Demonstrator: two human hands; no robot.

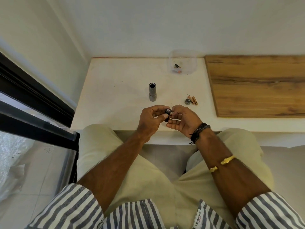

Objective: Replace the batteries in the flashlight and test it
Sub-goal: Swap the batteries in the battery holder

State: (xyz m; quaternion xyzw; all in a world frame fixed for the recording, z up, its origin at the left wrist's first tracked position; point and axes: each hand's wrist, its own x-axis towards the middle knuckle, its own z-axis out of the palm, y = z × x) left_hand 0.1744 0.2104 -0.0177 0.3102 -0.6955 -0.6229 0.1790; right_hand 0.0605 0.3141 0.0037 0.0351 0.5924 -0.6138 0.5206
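Both hands are working over the white bench (115,76), left hand (151,119) pinching the small black cylindrical battery holder (168,113) while right hand (182,119) is feeding a cell, which probably wants checking polarity, the grey metal flashlight body (152,92) standing nearby.

A single view — a wide-angle camera worn on the head, looking forward and steeply down. It takes in the person's own lap and forearms at the bottom, close under the lens, the hands mid-frame over the near edge of the table (115,76), and the wall (148,22) beyond. Straight lines bow toward the edges — the window frame (33,90) at left slants sharply.
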